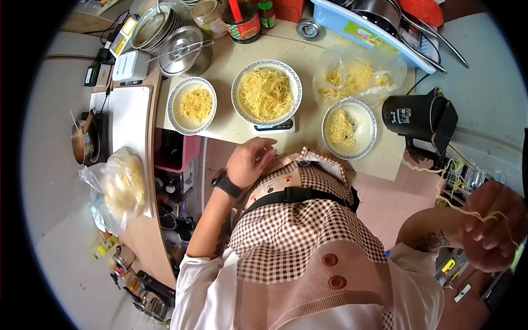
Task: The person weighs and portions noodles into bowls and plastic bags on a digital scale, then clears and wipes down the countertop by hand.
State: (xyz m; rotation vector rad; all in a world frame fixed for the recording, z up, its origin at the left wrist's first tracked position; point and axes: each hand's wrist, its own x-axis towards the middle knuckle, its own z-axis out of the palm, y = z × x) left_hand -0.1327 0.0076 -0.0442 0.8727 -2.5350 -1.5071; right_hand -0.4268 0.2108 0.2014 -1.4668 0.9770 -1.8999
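My right hand (492, 225), raised at the far right, is closed on a few yellow noodle strands (467, 210) that trail to the left. My left hand (253, 162), with a black watch on the wrist, rests by my apron at the table edge, fingers loosely bent and nothing in them. Just beyond it, a large bowl (235, 102) of noodles (267, 94) stands on a small scale (275, 127). To its left is a bowl (171, 104) with shorter noodle bits (196, 105). A bowl (367, 140) with a small noodle bundle (342, 129) is at the right.
Behind the right bowl lies a clear plastic bag (324, 63) with more noodles. A black kettle (407, 115) stands at the right edge. Stacked dishes (154, 30), a steel pot (184, 52), jars (240, 22) and a blue basket (357, 33) line the back.
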